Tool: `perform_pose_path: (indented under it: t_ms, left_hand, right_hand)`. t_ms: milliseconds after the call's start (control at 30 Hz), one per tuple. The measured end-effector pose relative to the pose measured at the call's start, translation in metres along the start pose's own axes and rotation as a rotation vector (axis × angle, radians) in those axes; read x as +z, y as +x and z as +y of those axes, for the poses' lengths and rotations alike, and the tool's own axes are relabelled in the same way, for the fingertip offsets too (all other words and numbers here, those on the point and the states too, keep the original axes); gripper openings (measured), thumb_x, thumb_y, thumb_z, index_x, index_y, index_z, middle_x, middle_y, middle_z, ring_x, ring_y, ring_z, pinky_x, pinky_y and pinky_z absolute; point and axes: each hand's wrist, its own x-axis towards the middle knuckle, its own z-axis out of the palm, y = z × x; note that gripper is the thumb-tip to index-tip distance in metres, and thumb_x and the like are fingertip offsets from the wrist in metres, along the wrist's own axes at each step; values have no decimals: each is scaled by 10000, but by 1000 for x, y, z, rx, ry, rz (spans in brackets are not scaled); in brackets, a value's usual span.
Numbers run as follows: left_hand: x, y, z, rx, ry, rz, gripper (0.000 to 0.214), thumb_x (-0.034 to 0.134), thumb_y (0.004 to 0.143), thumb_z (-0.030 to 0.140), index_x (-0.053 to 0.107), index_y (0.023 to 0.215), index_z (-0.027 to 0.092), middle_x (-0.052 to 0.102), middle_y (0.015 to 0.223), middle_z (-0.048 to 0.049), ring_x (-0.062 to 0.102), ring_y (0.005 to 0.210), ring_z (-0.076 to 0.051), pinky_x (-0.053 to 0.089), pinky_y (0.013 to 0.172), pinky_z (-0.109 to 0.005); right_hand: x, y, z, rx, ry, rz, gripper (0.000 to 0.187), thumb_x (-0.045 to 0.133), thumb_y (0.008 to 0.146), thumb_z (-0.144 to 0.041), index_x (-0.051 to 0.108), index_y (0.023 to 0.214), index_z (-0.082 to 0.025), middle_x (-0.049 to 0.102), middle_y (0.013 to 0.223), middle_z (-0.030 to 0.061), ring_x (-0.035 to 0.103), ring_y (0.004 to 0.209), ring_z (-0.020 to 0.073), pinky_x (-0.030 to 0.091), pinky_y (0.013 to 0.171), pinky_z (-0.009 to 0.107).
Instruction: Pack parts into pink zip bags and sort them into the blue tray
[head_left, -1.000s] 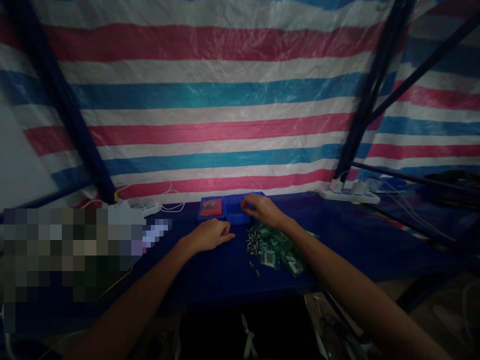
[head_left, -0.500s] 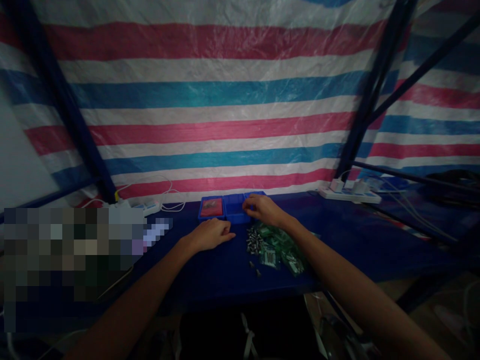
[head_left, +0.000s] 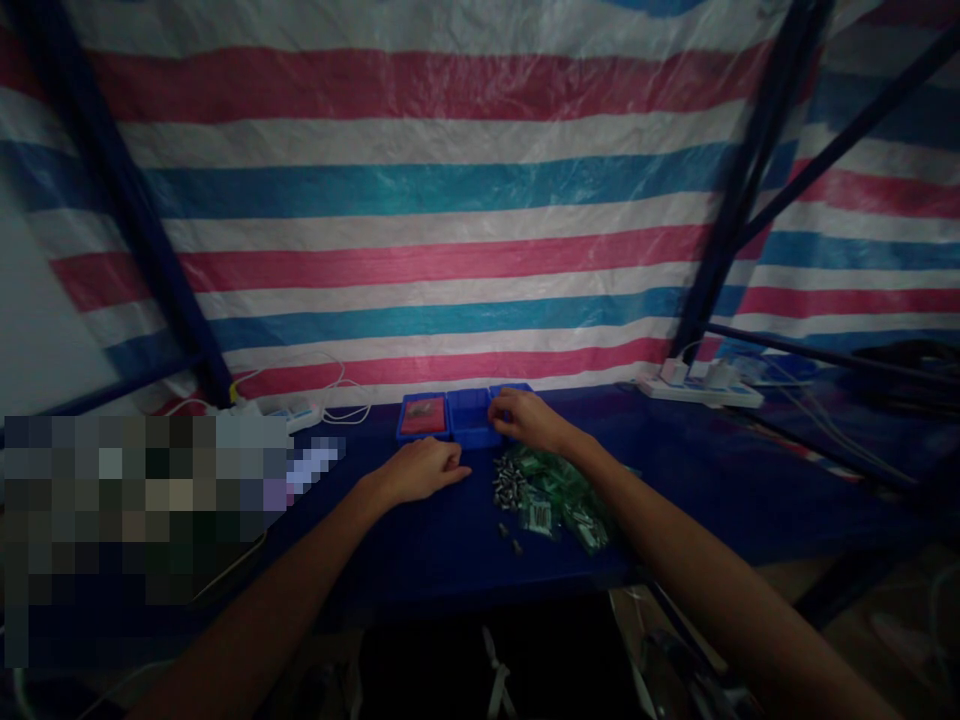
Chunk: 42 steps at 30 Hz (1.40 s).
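Note:
My left hand [head_left: 420,470] rests on the dark blue table [head_left: 465,545], fingers curled and pointing right, holding nothing I can make out. My right hand [head_left: 525,418] reaches over the rightmost of three small blue trays [head_left: 469,415], its fingers bent at the tray's rim; what they pinch is too small to tell. The left tray holds something red [head_left: 422,414]. Just in front of my right wrist lies a pile of small silver parts [head_left: 510,485] beside green circuit boards in clear bags [head_left: 570,500]. Two loose parts [head_left: 510,537] lie nearer me.
A striped red, white and blue tarp [head_left: 450,200] hangs behind the table. White power strips with cables lie at the back left [head_left: 300,410] and back right [head_left: 697,385]. Dark blue frame posts [head_left: 739,200] stand at both sides. A blurred patch covers the left.
My right hand has shifted very slightly over the rightmost tray. My left hand stays where it was.

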Motion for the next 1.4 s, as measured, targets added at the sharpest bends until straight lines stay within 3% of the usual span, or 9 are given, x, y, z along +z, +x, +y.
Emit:
perform_pose_path:
  t_ms: [1100, 1300, 1400]
  left_hand:
    - [-2, -2, 0, 10, -15, 9, 286, 577, 1032, 468, 610, 910, 211, 685, 820, -12, 607, 730, -177, 294, 626, -289]
    - [-2, -2, 0, 17, -21, 7, 269, 583, 1034, 457, 618, 937, 208, 695, 855, -17, 614, 750, -176, 303, 636, -287]
    - [-1, -2, 0, 12, -15, 8, 253, 597, 1030, 447, 619, 951, 208, 696, 867, -18, 625, 773, -181, 307, 637, -286]
  right_hand:
    - [0, -2, -7, 40, -57, 5, 111, 614, 885, -103, 661, 848, -196, 641, 880, 47, 564, 755, 174, 385, 705, 309]
    - [-1, -2, -9, 15, 32, 32, 121, 597, 868, -94, 659, 886, -196, 665, 861, 32, 577, 754, 164, 395, 716, 305]
    - [0, -2, -13, 58, 153, 3, 112, 591, 879, -127, 675, 910, -195, 637, 745, -5, 546, 665, 138, 367, 653, 289]
